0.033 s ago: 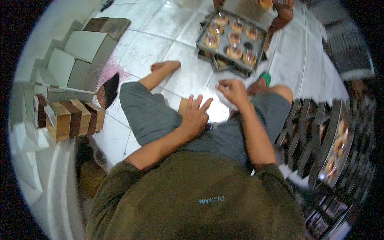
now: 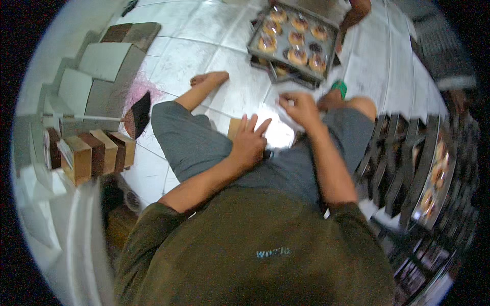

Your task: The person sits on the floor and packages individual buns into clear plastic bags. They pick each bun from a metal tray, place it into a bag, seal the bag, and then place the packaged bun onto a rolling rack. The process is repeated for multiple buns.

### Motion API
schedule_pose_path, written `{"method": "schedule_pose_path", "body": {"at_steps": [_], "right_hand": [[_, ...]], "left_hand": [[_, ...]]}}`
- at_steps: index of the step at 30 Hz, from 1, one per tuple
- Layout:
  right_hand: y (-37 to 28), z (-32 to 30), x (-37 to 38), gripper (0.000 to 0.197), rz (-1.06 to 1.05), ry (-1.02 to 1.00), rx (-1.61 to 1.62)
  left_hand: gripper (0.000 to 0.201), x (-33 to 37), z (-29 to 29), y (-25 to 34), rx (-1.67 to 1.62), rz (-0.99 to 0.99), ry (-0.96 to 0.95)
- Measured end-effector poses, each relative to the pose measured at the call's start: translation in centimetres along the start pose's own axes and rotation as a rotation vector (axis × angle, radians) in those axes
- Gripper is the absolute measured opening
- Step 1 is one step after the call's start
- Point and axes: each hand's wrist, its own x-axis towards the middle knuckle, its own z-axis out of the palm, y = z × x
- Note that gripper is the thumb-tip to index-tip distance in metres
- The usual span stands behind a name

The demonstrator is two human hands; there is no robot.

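Note:
I sit on the floor with my knees apart and both hands over my lap. My left hand (image 2: 249, 142) has its fingers spread, and I see nothing gripped in it. Beside its fingers stands a small tan block-like thing (image 2: 234, 127), partly hidden. My right hand (image 2: 300, 109) is curled, thumb and fingertips drawn together; whatever is in them, if anything, is too blurred to make out. A bright white glare (image 2: 279, 133) lies between the hands, perhaps on clear plastic or the tiles. Ahead, a dark metal tray (image 2: 286, 72) of round topped buns (image 2: 296, 39) rests on another tray.
Stacked dark trays (image 2: 395, 168) stand at my right, one holding buns (image 2: 437, 176). On the left are brown and tan boxes (image 2: 97, 153), a round dark fan-like thing (image 2: 137, 116), pink shreds (image 2: 140, 86) and white cartons (image 2: 104, 60). Another person's arm (image 2: 353, 18) reaches in beyond the tray.
The view has shifted slightly, so the tray sits higher in it. The other person's hand with a bun has left the picture. My hands keep nearly the same pose.

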Motion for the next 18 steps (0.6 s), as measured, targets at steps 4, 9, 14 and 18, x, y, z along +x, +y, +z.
{"method": "schedule_pose_path", "body": {"at_steps": [4, 9, 14, 18], "right_hand": [[1.6, -0.5, -4.0, 0.042, -0.214, 0.162, 0.295], [1.3, -0.1, -6.3, 0.048, -0.058, 0.038, 0.080], [-0.3, 0.4, -9.2, 0.046, -0.236, -0.213, -0.103], [-1.9, -0.2, -10.5, 0.023, -0.315, -0.127, -0.069]], "left_hand": [[0.022, -0.3, 0.4, -0.3, -0.110, -0.079, 0.071], [0.008, -0.1, 1.2, -0.1, 0.029, 0.090, 0.080], [0.005, -0.7, -2.8, 1.7, -0.057, 0.042, 0.168], [0.028, -1.8, -7.8, 4.5, -0.256, -0.175, 0.014]]}}
